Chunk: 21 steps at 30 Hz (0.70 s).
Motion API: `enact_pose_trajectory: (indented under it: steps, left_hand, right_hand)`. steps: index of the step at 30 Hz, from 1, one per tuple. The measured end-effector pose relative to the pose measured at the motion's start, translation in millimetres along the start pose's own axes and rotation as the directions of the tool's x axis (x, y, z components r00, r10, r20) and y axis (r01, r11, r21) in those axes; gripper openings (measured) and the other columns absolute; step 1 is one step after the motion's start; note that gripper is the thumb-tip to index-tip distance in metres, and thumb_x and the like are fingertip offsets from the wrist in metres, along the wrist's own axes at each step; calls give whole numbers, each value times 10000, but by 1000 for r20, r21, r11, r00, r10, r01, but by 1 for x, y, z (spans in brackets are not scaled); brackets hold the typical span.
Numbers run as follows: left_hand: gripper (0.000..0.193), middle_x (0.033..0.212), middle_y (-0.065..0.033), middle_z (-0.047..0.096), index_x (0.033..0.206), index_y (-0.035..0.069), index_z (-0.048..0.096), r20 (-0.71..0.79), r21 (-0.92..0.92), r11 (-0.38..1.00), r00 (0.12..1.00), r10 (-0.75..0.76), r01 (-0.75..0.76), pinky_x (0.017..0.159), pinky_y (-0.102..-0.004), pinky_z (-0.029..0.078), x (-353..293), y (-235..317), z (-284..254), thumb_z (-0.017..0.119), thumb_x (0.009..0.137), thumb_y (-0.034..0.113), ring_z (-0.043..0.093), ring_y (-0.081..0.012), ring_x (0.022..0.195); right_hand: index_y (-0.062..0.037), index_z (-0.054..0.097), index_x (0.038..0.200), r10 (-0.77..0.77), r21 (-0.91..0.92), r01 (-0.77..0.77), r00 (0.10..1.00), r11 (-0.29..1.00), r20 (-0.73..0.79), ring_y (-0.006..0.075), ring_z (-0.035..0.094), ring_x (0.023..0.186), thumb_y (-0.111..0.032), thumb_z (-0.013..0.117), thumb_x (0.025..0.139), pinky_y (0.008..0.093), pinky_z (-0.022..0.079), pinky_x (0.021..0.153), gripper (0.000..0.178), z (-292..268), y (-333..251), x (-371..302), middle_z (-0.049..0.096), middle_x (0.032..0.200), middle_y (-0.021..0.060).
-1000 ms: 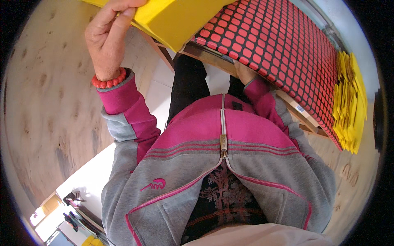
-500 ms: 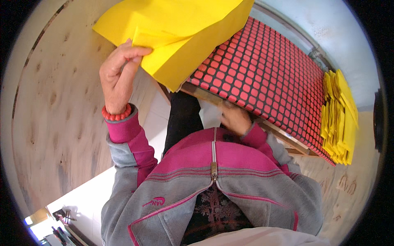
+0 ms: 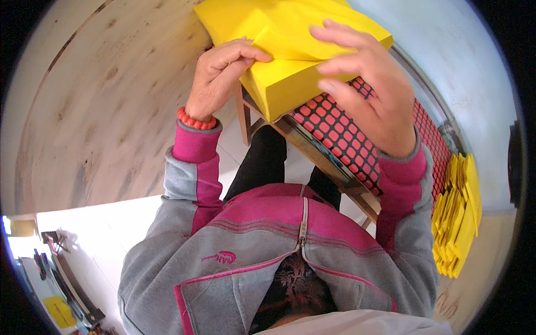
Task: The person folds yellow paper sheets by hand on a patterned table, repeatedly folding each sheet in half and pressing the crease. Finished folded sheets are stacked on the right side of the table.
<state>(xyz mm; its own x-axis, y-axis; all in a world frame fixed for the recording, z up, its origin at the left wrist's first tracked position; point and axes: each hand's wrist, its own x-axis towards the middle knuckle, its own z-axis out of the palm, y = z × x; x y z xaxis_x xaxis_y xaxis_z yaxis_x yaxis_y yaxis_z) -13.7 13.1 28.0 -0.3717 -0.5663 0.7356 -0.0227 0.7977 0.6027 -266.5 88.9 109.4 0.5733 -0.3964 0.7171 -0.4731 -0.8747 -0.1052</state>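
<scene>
A large piece of yellow sheet material (image 3: 298, 84), fabric-like and creased into a boxy shape with a raised fold, lies over the far left part of a table. My left hand (image 3: 220, 72), with a red bead bracelet at the wrist, pinches its near left edge between thumb and fingers. My right hand (image 3: 377, 84) is over the right part of the yellow piece, fingers apart and somewhat blurred, holding nothing. Whether its fingertips touch the material I cannot tell.
The table has a red-and-black checkered cover (image 3: 338, 134) and a wooden frame (image 3: 301, 139). A pile of folded yellow pieces (image 3: 458, 218) sits at its right end. A pale wall (image 3: 452, 61) runs behind it, and a wooden board (image 3: 106, 111) stands at the left.
My right hand has come up from below the table edge to over the yellow sheet. My left hand keeps its pinch; hand and sheet now appear farther right in the view.
</scene>
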Motion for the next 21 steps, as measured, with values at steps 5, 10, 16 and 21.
enact_pose_trajectory:
  steps: [5, 10, 16, 21]
  left_hand:
    - [225, 931, -78, 659, 986, -5, 685, 26, 10, 999, 999, 38, -38, 817, -262, 465, -2, 0, -2, 473, 913, -34, 616, -167, 903]
    - [235, 908, -74, 649, 991, -1, 692, 0, -16, 999, 999, 34, -34, 795, -263, 460, -2, -5, 2, 475, 904, -25, 601, -164, 873]
    - [238, 901, -73, 641, 988, -1, 696, -6, -55, 998, 1000, -9, 9, 788, -266, 447, -4, -6, 0, 480, 891, 28, 587, -164, 859]
    - [239, 952, -89, 655, 982, -6, 693, -7, -130, 988, 997, -79, 77, 871, -287, 440, -5, -2, -1, 501, 863, 73, 597, -183, 926]
  right_hand:
    - [-31, 671, 1028, -29, 114, 18, 995, 993, 98, 341, 501, 1322, -60, 731, 811, 412, 396, 1080, 227, 31, 27, 9, 588, 1354, 179]
    - [-66, 673, 1027, 5, 157, -14, 998, 988, 61, 378, 544, 1238, -168, 718, 842, 438, 436, 1019, 216, 43, 42, -1, 613, 1288, 166]
    - [-53, 656, 1012, 13, 155, -18, 999, 988, 31, 376, 595, 1150, -152, 667, 887, 427, 470, 958, 159, 55, 47, -4, 650, 1136, 199]
    - [-25, 637, 984, 53, 180, -49, 998, 983, -20, 386, 617, 1096, -138, 647, 901, 414, 485, 926, 140, 60, 46, -3, 650, 1085, 218]
